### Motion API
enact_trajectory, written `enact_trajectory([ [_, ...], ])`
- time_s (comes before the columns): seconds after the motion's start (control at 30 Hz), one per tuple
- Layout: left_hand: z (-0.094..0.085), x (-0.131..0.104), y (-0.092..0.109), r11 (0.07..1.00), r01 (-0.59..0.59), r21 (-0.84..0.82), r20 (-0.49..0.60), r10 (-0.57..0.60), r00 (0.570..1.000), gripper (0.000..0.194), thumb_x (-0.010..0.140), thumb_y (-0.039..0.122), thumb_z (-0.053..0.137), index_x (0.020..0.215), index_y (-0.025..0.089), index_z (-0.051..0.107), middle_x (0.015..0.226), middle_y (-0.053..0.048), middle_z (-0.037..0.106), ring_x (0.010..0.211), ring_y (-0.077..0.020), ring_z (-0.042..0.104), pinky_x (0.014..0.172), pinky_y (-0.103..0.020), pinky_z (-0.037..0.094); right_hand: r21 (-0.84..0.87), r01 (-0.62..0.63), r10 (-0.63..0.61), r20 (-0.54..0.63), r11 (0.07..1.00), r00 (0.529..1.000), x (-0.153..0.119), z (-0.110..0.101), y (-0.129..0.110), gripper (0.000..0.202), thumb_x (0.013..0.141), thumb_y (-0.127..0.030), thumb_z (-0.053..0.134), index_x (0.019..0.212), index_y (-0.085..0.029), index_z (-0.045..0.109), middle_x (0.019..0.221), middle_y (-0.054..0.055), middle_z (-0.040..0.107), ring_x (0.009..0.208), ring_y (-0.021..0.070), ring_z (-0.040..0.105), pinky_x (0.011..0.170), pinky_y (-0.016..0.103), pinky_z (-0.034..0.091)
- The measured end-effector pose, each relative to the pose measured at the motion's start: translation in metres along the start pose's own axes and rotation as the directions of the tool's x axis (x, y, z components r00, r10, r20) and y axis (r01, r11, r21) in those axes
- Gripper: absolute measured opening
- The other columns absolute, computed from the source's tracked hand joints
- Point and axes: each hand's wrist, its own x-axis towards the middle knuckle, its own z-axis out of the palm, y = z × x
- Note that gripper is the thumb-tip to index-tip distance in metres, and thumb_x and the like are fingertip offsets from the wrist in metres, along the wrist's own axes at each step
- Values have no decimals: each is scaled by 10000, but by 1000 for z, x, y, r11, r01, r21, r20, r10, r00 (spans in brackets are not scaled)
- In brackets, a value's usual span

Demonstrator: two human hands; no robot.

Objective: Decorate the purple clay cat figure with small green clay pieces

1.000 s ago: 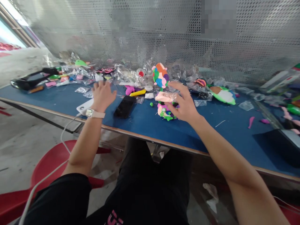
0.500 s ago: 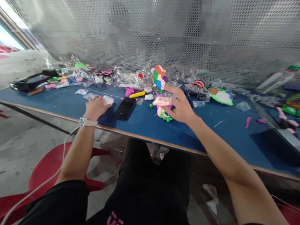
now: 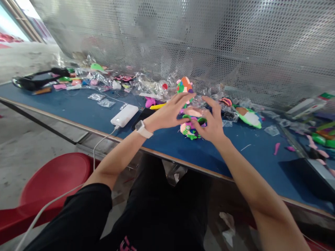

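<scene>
My left hand [image 3: 167, 112], with a pale watch on its wrist, reaches over the table with fingers stretched. Its thumb is close to a packet of pale pink modelling clay [image 3: 194, 111]. My right hand [image 3: 214, 124] appears to hold that packet between its thumb and bent fingers, while its index finger points up. Right below the packet, a multicoloured clay figure [image 3: 188, 130] with green, pink and purple parts sits on the table, partly covered by the hands. Behind it stands a rounded patchwork clay piece [image 3: 186, 84] in orange, green and white.
A white power bank [image 3: 124, 115] with a cable lies left, beside a dark phone [image 3: 144, 116] partly under my forearm. Clear wrappers [image 3: 146, 83] and clay scraps line the perforated metal panel [image 3: 167, 38]. A green-edged clay piece [image 3: 248, 116] lies right. A red stool [image 3: 56, 177] stands below.
My left hand has left the white power bank and come right, over to the packet and my right hand. The packet has shifted slightly right. The view has turned a little.
</scene>
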Motion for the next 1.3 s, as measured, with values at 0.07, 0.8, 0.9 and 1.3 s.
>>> enact_trajectory([
  [0.07,21,22,6,990,-142,-3,-31,142,989,674,1046,303,576,1650,241,282,1615,-167,478,1535,-287,458,1250,-500,462,6,-33,33,-31,999,999,-2,-3,1,424,1028,-430,598,1437,-317,577,1656,115,461,1507,402,509,1209,698,460],
  [0.8,49,23,-7,923,-188,336,-21,207,978,366,1150,262,318,1324,136,615,1209,-151,749,1161,-246,733,1013,-427,590,83,-21,5,191,996,982,16,-8,3,231,980,-477,652,1078,-277,713,1615,70,518,1568,402,421,1283,749,355],
  [0.9,45,24,-6,920,-152,361,6,161,987,378,1152,296,314,1233,157,656,1179,-133,751,1141,-251,721,1020,-442,569,40,-21,11,238,999,971,17,-12,3,292,1021,-529,582,1145,-299,713,1580,74,537,1555,386,444,1266,731,389],
  [1.3,36,23,-17,955,43,293,-74,-22,997,406,1138,334,293,1155,212,679,1094,-111,715,1098,-270,662,982,-486,515,-10,-71,72,115,997,991,14,-22,9,291,1069,-497,525,902,-273,607,1025,58,680,1021,263,680,941,539,596],
])
